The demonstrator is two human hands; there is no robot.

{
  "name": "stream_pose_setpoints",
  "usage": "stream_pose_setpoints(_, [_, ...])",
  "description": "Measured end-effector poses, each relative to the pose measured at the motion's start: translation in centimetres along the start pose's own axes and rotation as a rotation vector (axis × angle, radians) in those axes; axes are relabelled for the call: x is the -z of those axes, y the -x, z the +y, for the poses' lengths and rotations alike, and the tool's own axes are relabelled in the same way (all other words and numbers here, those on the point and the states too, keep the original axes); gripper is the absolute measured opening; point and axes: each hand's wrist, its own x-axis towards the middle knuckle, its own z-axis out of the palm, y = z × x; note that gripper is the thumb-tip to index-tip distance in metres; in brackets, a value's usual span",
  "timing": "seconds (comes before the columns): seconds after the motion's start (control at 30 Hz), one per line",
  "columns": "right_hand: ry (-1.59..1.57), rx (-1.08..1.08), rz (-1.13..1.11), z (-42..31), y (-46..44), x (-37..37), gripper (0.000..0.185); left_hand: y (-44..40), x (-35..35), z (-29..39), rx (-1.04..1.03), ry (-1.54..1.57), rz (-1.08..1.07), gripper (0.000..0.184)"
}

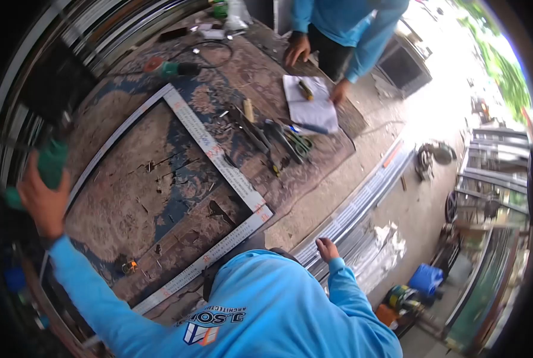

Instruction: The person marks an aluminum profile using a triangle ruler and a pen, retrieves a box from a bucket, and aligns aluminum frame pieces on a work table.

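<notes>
My left hand [44,197] is wrapped round a green power drill [52,164], held over the left end of the table. Beside it lies a large metal frame [218,158] with printed protective film along its bars. My right hand [326,249] is apart from the frame, near my body on the right, its fingers curled. Whether anything small is inside them is hidden. A small orange and black item [129,267] rests within the frame near its left side.
A second green power tool [172,68] with a cable lies behind the frame. Pliers [284,140] and scissors [303,145] lie near a paper sheet [311,104]. A co-worker's hand [340,92] touches that sheet. Long metal profiles [350,200] lie on the floor at right.
</notes>
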Motion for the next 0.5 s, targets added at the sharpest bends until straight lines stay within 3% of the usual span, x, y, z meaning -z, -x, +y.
stream_pose_setpoints(0.03, [-0.032,-0.038,-0.036,0.3,0.4,-1.2,0.047,3.7,0.3,2.6,0.126,0.048,-0.203,0.086])
stream_pose_setpoints(0.2, [-0.186,-0.135,-0.062,2.5,5.8,-6.7,0.052,24.2,-6.7,7.7,0.327,0.489,-0.634,0.105])
stream_pose_setpoints(0.33, [-0.207,-0.312,-0.164,2.9,15.9,-12.3,0.075,32.9,-5.7,13.3,0.313,0.519,-0.77,0.096])
stream_pose_setpoints(0.37, [-0.185,-0.326,-0.287,2.8,19.1,-14.5,0.088,34.7,-6.3,14.2,0.287,0.458,-0.812,0.095])
stream_pose_setpoints(0.43, [-0.482,-0.261,-0.56,4.3,23.5,-20.7,0.092,38.3,-7.7,15.0,0.105,0.39,-0.681,0.096])
stream_pose_setpoints(0.5, [-0.626,-0.309,-0.478,3.6,27.7,-19.7,0.093,39.9,-9.0,15.2,0.167,0.58,-0.816,0.098])
